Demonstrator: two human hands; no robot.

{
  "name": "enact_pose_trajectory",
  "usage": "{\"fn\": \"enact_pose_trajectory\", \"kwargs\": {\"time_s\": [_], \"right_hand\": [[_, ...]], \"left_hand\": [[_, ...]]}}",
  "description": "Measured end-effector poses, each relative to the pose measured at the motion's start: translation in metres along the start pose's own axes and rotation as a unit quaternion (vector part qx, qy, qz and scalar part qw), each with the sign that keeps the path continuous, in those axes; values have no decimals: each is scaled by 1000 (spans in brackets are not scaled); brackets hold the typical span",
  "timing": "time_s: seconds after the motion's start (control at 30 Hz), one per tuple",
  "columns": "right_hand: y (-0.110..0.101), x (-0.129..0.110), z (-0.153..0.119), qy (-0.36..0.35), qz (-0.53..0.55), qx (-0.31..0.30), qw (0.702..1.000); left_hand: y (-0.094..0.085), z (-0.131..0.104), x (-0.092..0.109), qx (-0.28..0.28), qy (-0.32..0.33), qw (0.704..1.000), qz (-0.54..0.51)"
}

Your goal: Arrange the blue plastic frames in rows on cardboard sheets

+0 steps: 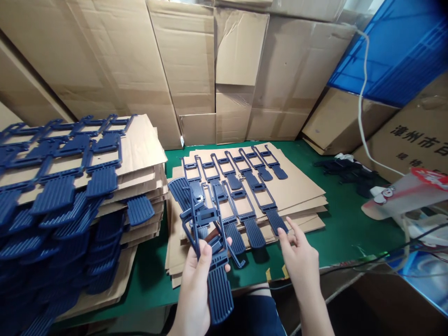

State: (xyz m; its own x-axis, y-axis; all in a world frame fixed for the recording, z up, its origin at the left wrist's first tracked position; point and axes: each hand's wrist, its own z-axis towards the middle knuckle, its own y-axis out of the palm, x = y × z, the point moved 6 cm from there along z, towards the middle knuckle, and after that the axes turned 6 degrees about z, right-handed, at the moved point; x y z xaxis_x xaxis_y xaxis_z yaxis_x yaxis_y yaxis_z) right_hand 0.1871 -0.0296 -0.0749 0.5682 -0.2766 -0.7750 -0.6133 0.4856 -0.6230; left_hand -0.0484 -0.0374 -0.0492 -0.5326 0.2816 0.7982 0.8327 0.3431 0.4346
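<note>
The left hand (196, 275), lower centre of the frame, is gripping a bundle of dark blue ribbed plastic parts (206, 233), fingers wrapped around the flat paddle ends. The right hand (297, 256), just right of centre, is hanging open with fingers spread, fingertips touching the ribbed end of one part in the rows of matching parts (238, 186) lying on stacked corrugated cardboard sheets (301, 186) at centre
</note>
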Motion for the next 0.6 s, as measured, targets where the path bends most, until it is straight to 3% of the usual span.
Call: {"fn": "enact_pose_trajectory", "kwargs": {"time_s": [0.23,0.4,0.6], "right_hand": [[13,4,14,16,2,-73,997],[17,-6,14,-20,27,-81,996],[14,-8,18,-14,13,-104,994]], "left_hand": [[2,-1,-1,-3,-2,1000,-2],[2,-1,-1,0,-4,1000,13],[3,-3,-1,13,4,1000,17]]}}
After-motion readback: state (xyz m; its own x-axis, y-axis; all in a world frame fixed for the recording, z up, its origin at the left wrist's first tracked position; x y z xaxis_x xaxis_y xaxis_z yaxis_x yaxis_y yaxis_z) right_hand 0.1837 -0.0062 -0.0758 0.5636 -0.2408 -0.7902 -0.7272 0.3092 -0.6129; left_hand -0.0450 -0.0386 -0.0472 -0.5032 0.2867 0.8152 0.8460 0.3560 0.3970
